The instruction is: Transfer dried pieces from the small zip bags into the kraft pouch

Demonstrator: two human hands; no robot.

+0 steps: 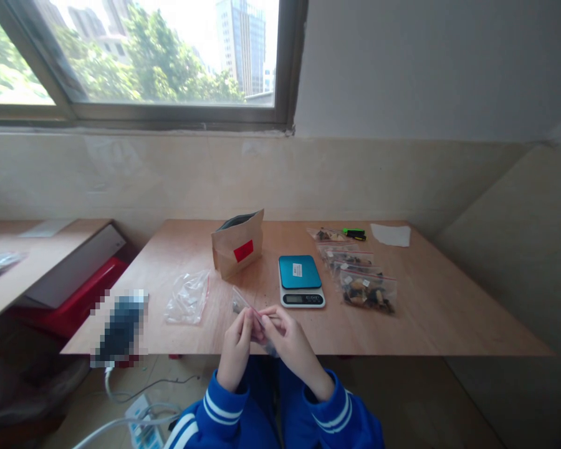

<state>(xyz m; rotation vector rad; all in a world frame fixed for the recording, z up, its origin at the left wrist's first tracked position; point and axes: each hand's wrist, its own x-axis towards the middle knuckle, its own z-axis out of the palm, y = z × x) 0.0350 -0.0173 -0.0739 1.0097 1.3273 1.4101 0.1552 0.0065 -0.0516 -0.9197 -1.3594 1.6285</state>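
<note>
— Holding a small clear zip-top plastic bag [249, 310] at the near edge of a pale plywood table [449, 312], a seated person in blue sleeves with white stripes works by a window. What is finished so far?

— Several filled clear bags with red zip strips [359, 280] lie in a row to the right of a teal-topped digital kitchen scale [301, 282], packed with dark and tan pieces. Judging by that row, a good share of the bagging looks done. The bag in hand appears nearly empty, and a heap of empty clear bags [187, 298] waits on the left, so more seems left.

— And the source of the contents?

— A brown paper stand-up pouch with a red label [238, 244] stands open behind the scale. Nothing rests on the scale's platform.

— How are the hands set?

— Both are raised together just past the table's front edge, wrists angled inward. The left hand [236, 345] pinches the bag's lower part between thumb and fingers; the right hand [287, 340] closes on its upper edge, fingertips meeting the left's. Both grips are closed on the bag.

— Anything else on the table?

— A green and black marker [354, 234] and a white paper sheet [391, 235] sit at the far right.
</note>
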